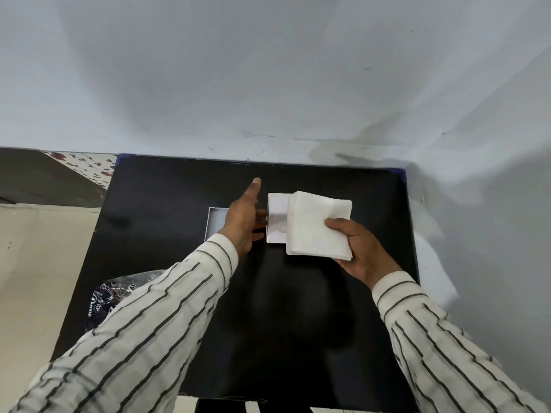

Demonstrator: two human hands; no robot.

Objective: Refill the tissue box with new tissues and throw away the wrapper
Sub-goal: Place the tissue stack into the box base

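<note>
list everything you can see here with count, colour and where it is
tissue stack: one, white, held above the table's middle, overlapping the box's right side
tissue box: one, white, open, on the table's middle, left hand against its left side
box lid: one, white, left of the box, partly hidden by the left hand
wrapper: one, crinkled clear plastic with dark print, table's near left edge
table: one, black, against the wall
wall: pale grey, behind and to the right
left hand: one, open, striped sleeve
right hand: one, gripping the tissue stack, striped sleeve
</note>
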